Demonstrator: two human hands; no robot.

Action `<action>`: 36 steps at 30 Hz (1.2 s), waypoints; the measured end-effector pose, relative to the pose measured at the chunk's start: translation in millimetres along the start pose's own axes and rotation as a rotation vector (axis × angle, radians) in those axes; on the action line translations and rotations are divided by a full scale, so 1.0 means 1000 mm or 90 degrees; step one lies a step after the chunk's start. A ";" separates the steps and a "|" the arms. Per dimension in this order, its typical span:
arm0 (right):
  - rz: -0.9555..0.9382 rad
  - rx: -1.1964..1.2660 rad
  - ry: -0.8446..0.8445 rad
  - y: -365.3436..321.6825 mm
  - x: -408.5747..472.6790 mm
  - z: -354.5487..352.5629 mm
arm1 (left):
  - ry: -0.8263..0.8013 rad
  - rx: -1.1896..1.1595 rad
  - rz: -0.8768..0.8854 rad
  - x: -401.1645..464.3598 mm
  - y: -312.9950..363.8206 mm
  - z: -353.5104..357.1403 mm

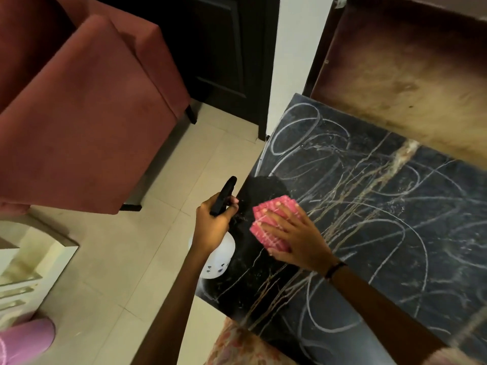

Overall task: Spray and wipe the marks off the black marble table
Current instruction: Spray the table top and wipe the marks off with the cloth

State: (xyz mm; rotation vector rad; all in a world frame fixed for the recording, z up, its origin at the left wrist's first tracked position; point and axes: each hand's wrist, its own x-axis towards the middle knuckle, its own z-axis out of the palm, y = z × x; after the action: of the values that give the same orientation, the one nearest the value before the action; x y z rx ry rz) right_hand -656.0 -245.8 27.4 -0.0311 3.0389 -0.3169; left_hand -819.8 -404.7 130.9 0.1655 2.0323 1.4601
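Black marble table [395, 206] fills the right side, white scrawled marks looping over most of it, with a cleaner dark patch by its left edge. Right hand [292, 233] lies flat, fingers spread, pressing a pink cloth [266, 219] there to wipe. Left hand [213, 222] curls closed round a spray bottle [218, 256], kept ready beside the edge; its contents cannot be told.

A reddish-brown upholstered armchair [87, 122] on dark legs fills the upper left, standing on a pale tiled floor [110, 259]. Behind it is a dark panelled door [218, 48], with a white wall strip [297, 56] just beside it. A pink slipper [23, 338] shows at the lower left corner.
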 end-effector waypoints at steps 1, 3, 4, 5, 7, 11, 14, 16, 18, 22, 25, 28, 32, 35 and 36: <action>0.026 -0.021 -0.007 0.015 0.003 -0.003 | -0.007 -0.004 -0.004 0.004 0.000 0.001; 0.095 -0.047 -0.018 0.038 0.022 -0.011 | -0.024 0.004 -0.005 0.012 0.003 0.004; 0.132 -0.053 -0.019 0.046 0.037 -0.014 | -0.031 0.010 -0.001 0.017 0.006 0.006; 0.169 -0.052 -0.017 0.050 0.055 -0.017 | -0.037 0.015 0.004 0.021 0.009 0.008; 0.223 -0.027 -0.007 0.049 0.091 -0.019 | -0.040 0.027 0.012 0.029 0.015 0.013; 0.208 -0.003 0.057 0.020 0.123 -0.020 | -0.053 0.036 0.023 0.043 0.023 0.021; 0.091 0.011 0.071 0.003 0.087 -0.016 | -0.073 0.018 0.013 0.051 0.030 0.028; 0.055 -0.012 0.028 0.012 0.052 -0.009 | -0.079 0.002 0.003 0.056 0.033 0.032; 0.089 -0.028 0.020 0.037 0.029 -0.007 | -0.087 0.008 -0.005 0.064 0.034 0.037; 0.243 -0.039 0.015 0.088 0.050 -0.018 | -0.102 0.012 0.000 0.075 0.039 0.044; 0.318 -0.013 0.028 0.100 0.105 -0.028 | -0.104 0.012 0.004 0.082 0.042 0.050; 0.304 -0.024 0.056 0.089 0.145 -0.030 | -0.099 0.016 0.008 0.090 0.046 0.054; 0.173 -0.024 0.082 0.070 0.125 -0.024 | -0.104 0.014 0.004 0.099 0.053 0.061; 0.157 -0.039 0.076 0.091 0.085 -0.017 | -0.112 0.003 0.015 0.104 0.058 0.066; 0.186 -0.043 0.081 0.105 0.078 -0.018 | -0.117 0.005 0.020 0.107 0.059 0.068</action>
State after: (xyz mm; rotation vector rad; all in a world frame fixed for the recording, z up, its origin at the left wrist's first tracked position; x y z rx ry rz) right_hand -736.2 -142.1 16.9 0.4413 3.1156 -0.1985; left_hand -882.0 -279.6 126.9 0.3236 1.8955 1.4015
